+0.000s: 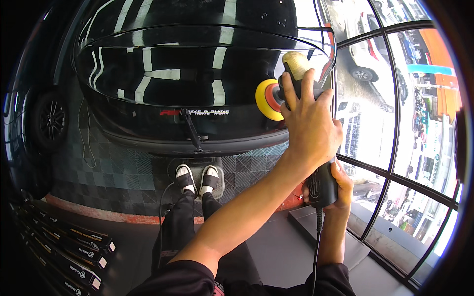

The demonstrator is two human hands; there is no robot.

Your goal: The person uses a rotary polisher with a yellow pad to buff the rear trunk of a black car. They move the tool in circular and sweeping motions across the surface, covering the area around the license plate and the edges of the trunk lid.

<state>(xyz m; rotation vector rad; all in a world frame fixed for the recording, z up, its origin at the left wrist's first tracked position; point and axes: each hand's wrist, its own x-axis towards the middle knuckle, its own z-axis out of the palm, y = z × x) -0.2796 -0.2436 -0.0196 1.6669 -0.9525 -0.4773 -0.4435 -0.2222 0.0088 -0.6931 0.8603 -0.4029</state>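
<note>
A black car polisher [323, 186] is held in both hands at the car's right rear corner. Its yellow foam pad [262, 101] faces the glossy black car body [182, 64]; whether pad and paint touch I cannot tell. Reaching across from the lower left, my left hand [312, 121] grips the polisher's front, fingers spread over it beside a pale, rounded end piece [296, 63]. Lower down, my right hand [341, 183] wraps the rear of the body, its fingers partly hidden. A black power cord [317, 246] runs from the polisher's rear down past my right forearm.
Tall black-framed windows [395, 108] stand close on the right. I stand on a low dark platform [217, 183] over a tiled mat floor [133, 167]. Another dark vehicle's wheel [51, 121] is at left; several long boxes [79, 234] lie lower left. A thin cable [162, 202] trails by my feet.
</note>
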